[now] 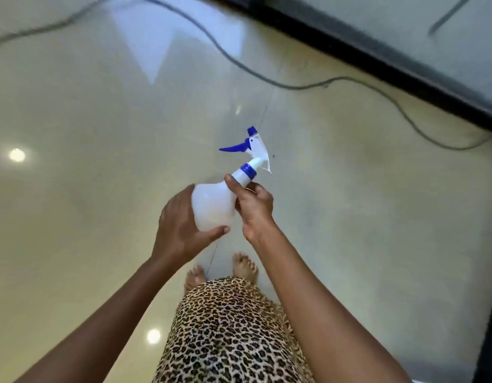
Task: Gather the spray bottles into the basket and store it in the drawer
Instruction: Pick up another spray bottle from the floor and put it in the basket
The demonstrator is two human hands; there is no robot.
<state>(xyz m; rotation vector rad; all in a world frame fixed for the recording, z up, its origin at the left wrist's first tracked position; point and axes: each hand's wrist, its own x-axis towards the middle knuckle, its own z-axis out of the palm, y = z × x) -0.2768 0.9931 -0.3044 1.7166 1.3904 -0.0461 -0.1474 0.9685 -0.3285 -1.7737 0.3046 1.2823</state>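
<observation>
currently gathering: left hand (pixel 184 228) cups the white spray bottle (pixel 214 205) base, right hand (pixel 253 205) grip clamped on its neck; next, locate the unseen basket.

A white translucent spray bottle (pixel 213 207) with a round body, a blue collar at the neck, a blue trigger and a blue nozzle tip on a white spray head; it is tilted, head up and to the right, held in the air above the glossy floor (pixel 87 120)
</observation>
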